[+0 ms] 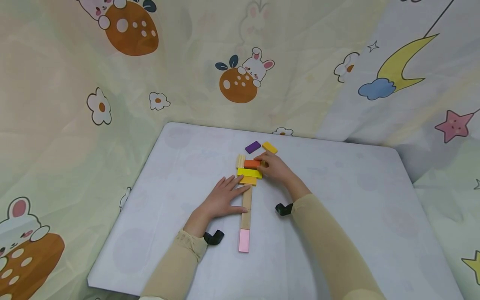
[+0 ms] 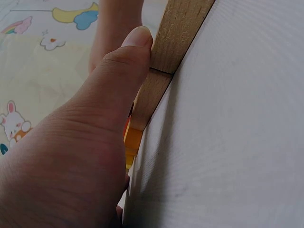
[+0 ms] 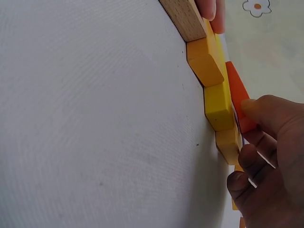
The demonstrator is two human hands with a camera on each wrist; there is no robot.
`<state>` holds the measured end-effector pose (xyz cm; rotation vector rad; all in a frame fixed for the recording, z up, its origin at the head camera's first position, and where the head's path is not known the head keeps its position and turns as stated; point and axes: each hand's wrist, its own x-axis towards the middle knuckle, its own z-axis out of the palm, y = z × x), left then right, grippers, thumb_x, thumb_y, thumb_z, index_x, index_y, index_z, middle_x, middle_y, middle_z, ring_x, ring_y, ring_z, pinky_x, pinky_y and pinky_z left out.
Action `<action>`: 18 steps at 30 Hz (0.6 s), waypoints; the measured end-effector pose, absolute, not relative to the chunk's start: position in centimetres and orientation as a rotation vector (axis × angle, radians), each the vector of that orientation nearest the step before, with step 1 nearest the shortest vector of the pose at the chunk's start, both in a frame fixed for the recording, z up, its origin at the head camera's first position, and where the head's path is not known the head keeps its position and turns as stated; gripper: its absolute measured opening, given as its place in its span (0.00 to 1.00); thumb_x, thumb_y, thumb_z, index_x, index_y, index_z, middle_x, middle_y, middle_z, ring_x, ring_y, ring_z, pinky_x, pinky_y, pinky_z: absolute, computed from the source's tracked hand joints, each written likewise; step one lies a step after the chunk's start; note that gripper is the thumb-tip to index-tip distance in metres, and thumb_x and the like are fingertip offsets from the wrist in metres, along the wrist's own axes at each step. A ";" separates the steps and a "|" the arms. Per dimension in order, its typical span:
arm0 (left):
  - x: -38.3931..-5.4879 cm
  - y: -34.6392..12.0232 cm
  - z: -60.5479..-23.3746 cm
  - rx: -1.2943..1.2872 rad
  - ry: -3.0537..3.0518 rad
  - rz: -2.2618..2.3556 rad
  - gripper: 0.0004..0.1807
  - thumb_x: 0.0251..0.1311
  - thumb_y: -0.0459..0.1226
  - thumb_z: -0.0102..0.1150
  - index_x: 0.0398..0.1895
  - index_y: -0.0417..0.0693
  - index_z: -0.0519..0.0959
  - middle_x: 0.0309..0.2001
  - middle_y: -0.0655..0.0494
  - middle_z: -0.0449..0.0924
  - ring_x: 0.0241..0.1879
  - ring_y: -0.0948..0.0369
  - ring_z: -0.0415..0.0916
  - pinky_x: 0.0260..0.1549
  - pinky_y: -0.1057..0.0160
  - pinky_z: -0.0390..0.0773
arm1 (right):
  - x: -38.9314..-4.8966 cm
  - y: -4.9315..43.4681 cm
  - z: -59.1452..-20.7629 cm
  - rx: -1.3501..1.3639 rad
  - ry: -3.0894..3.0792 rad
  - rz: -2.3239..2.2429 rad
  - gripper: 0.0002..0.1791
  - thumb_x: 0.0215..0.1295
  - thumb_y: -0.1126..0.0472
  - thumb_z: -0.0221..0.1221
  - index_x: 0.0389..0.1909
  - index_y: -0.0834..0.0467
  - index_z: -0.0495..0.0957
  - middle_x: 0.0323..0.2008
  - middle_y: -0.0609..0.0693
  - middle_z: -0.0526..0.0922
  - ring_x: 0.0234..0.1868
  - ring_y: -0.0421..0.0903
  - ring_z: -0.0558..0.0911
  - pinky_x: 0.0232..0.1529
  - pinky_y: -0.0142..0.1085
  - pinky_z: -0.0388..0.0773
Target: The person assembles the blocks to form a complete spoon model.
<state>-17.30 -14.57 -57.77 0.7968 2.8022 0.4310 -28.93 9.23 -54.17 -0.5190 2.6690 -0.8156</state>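
Note:
In the head view my right hand [image 1: 276, 170] pinches an orange-red block [image 1: 251, 164] between thumb and fingers. The right wrist view shows the orange-red block [image 3: 240, 97] tilted, beside a yellow block [image 3: 218, 108] and a light orange block [image 3: 229, 143]. My left hand [image 1: 221, 199] lies with fingers spread, fingertips at the row of blocks. Its thumb tip is right at the joint between two plain wooden blocks [image 1: 246, 218]. A yellow block [image 1: 250, 173] and an orange-yellow block [image 1: 248, 181] lie crosswise above them; a pink block [image 1: 244, 241] ends the line at the near side.
Behind the row lie a purple block [image 1: 253, 146] and another yellow block [image 1: 270, 147]. Pale wooden pieces [image 1: 241, 161] stand left of the orange-red block. The white table [image 1: 356, 216] meets a printed cloth [image 1: 187, 75] at its back edge.

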 end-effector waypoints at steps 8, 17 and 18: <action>-17.3 -14.5 -57.8 0.792 2.802 0.435 0.49 0.50 0.79 0.40 0.76 0.76 0.53 0.81 0.60 0.41 0.80 0.51 0.40 0.78 0.44 0.39 | -29.0 9.2 -54.3 -0.545 2.656 -0.824 0.20 0.71 0.52 0.58 0.62 0.47 0.77 0.57 0.50 0.74 0.53 0.50 0.73 0.63 0.48 0.75; -17.4 -14.5 -58.0 0.786 2.810 0.442 0.49 0.50 0.80 0.40 0.76 0.77 0.54 0.81 0.61 0.41 0.80 0.52 0.39 0.77 0.43 0.39 | -29.2 9.3 -54.5 -0.524 2.628 -0.852 0.21 0.71 0.49 0.58 0.63 0.45 0.77 0.58 0.48 0.72 0.56 0.50 0.72 0.65 0.50 0.72; -17.4 -14.5 -58.0 0.786 2.810 0.439 0.49 0.50 0.80 0.40 0.76 0.77 0.54 0.81 0.61 0.41 0.80 0.52 0.39 0.77 0.43 0.39 | -29.3 9.3 -54.5 -0.524 2.627 -0.855 0.21 0.70 0.49 0.59 0.62 0.44 0.77 0.58 0.48 0.72 0.56 0.50 0.72 0.65 0.50 0.72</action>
